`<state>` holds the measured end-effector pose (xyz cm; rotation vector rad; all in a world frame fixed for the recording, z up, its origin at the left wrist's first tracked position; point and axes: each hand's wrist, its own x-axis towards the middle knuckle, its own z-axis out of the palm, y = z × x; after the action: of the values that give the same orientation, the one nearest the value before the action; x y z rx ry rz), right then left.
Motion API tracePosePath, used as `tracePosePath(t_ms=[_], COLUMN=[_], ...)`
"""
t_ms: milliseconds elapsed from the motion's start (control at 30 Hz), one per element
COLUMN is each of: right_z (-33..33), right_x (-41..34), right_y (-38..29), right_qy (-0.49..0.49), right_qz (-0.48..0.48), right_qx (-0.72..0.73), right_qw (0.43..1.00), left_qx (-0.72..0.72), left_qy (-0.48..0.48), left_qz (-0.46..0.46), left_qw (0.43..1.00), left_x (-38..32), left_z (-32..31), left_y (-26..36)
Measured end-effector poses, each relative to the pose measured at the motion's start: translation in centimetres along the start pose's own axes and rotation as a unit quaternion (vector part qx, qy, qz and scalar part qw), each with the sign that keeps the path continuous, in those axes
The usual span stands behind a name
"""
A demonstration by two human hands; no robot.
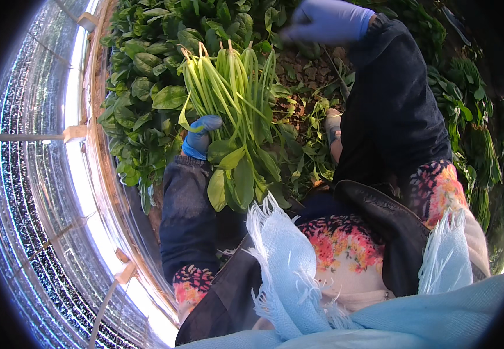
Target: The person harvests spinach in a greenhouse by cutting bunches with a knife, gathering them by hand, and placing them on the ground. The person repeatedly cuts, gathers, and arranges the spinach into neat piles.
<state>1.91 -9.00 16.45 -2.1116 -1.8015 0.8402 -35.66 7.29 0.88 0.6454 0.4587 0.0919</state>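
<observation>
My left hand [200, 137], in a blue glove, is closed around a bunch of spinach [234, 104]. The pale stem ends point away from me, and the broad leaves hang down over my lap. My right hand [321, 22], also gloved, is at the top of the view beside the growing plants. It is blurred, and its fingertips and anything between them cannot be made out. A thin, dark, rod-like thing [338, 70] slants across the soil below it.
Dense spinach plants [147, 87] grow at the upper left. Loose leaves and stems [304, 152] lie on the soil by my shoe [334, 124]. Bunched greens [478, 131] lie at the right. A greenhouse wall of clear film [29, 174] with supports curves along the left.
</observation>
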Motion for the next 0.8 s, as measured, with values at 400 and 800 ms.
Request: tracePosePath(t_ms=[400, 800], right_z=[5.3, 6.5], right_x=[2.4, 2.7], right_y=[-1.7, -3.1], right_qy=[0.216, 0.224], right_qz=[-0.168, -0.211], right_qx=[0.185, 0.221], right_qw=[0.944, 0.925], left_qx=[0.057, 0.246], left_qy=[-0.021, -0.019], left_qz=[0.027, -0.03], left_qw=[0.998, 0.969], left_x=[1.0, 3.9], left_z=[-2.3, 3.1], left_y=[0.2, -0.9])
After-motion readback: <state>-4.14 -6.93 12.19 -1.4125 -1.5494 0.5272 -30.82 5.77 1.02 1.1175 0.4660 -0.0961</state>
